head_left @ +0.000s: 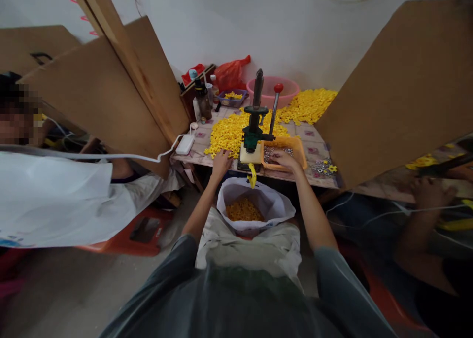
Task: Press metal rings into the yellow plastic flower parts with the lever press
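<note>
My left hand (221, 162) lies at the front edge of a heap of small yellow plastic pieces (231, 131), fingers apart and touching the pieces. My right hand (284, 159) reaches into an orange basket (302, 153) of small metal parts (272, 152), with its fingers loosely stretched over them. Between my hands stands a dark green hand press (252, 133) with a red-knobbed lever (275, 109). A yellow strip (252, 175) hangs from the front of its base. Below it, an open white sack (275, 212) holds many yellow-orange pieces (244, 210).
Cardboard panels (399, 91) flank the table. Behind the press are a pink basin (271, 89), another yellow heap (314, 104) and bottles (204, 101). A white power strip (185, 144) sits at the left edge. Loose metal parts (321, 167) lie right. Other people sit on both sides.
</note>
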`<state>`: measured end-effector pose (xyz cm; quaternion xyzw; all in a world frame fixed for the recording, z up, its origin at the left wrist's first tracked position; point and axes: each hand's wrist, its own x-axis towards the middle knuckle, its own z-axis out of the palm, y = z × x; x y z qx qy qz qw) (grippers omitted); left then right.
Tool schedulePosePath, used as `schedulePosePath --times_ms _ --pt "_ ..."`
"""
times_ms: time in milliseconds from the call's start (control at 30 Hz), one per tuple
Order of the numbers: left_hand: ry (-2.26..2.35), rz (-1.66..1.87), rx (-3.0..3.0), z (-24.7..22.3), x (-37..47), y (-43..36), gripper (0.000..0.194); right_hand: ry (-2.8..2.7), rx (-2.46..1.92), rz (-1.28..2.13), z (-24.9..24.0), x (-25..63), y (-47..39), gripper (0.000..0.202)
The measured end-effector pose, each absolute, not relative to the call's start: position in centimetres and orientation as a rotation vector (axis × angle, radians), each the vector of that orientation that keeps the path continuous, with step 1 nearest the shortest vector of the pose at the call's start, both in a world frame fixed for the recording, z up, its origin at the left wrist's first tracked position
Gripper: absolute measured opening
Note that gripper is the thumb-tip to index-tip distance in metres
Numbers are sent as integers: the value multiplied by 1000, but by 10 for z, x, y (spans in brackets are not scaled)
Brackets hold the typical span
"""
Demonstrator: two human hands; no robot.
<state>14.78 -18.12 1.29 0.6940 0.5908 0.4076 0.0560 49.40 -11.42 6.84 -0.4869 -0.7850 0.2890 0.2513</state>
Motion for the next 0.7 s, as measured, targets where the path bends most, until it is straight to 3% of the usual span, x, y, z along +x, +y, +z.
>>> schedulePosePath --times_ms 167,500,700 --pt "1858 1108 2131 9 138 -155 18 -2098 -1378 740 68 493 -112 22" --pt "1636 1513 1814 15 153 -142 42 -2060 -1423 568 67 492 -123 15" --pt "1337 1500 1678 12 198 -135 55 -2060 -1370 419 71 491 -136 21"
